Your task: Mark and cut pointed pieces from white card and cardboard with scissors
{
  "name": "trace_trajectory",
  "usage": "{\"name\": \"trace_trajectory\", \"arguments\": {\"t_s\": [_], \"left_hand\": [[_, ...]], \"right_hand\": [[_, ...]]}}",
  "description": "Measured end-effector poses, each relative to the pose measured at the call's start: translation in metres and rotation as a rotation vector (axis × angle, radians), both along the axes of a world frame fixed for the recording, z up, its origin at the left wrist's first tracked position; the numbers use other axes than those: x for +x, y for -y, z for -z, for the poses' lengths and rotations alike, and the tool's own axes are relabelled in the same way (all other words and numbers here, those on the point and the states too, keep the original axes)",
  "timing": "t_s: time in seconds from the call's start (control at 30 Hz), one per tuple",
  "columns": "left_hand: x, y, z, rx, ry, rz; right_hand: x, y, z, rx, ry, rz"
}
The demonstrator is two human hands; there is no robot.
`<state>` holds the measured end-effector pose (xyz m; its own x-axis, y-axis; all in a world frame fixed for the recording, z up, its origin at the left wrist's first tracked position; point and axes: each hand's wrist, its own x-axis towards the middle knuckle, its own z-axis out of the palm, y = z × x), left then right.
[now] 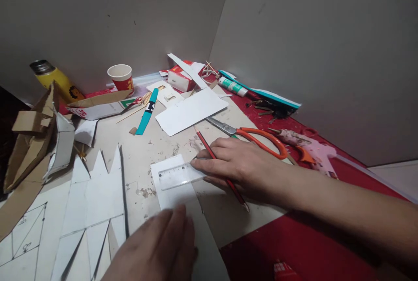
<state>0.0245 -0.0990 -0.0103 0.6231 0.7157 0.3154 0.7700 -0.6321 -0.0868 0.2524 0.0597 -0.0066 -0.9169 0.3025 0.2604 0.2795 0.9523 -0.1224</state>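
Note:
A clear ruler [176,176] lies across a long white card strip [176,200] on the table. My right hand [231,163] has its fingertips on the ruler's right end. A red-and-black pencil [208,145] is tucked between that hand's fingers, slanting across them. In the foreground my left hand [156,244], somewhat blurred, is over the lower part of the strip with its fingers stretched out. It shows nothing held, though its palm side is hidden. Just beyond my right hand lie orange-handled scissors [261,138], their blades partly under a white card [192,111].
To the left lies a white cut-out with pointed flaps [101,198], beside cardboard pieces [32,142]. A paper cup [120,76] and yellow bottle [58,81] stand at the back. A pink glue gun [310,148] rests on the right, near the grey wall [313,46].

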Motion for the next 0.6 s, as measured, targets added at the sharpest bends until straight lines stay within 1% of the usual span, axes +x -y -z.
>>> {"name": "trace_trajectory", "arguments": {"t_s": [0.1, 0.23, 0.3, 0.43, 0.6], "left_hand": [[-0.001, -0.013, 0.003, 0.063, -0.001, -0.051], [0.005, -0.021, 0.015, 0.071, 0.015, -0.162], [0.007, -0.023, 0.019, 0.062, -0.017, -0.180], [0.008, -0.024, 0.022, 0.058, -0.059, -0.192], [0.005, -0.021, 0.031, 0.062, -0.052, -0.184]], "right_hand": [[-0.002, 0.000, 0.002, 0.003, 0.020, 0.009], [-0.005, -0.001, 0.004, 0.036, 0.069, 0.008], [-0.006, -0.002, 0.005, 0.053, 0.099, 0.015], [-0.007, -0.003, 0.005, 0.064, 0.134, 0.018], [-0.006, -0.005, 0.005, 0.048, 0.140, 0.004]]}}
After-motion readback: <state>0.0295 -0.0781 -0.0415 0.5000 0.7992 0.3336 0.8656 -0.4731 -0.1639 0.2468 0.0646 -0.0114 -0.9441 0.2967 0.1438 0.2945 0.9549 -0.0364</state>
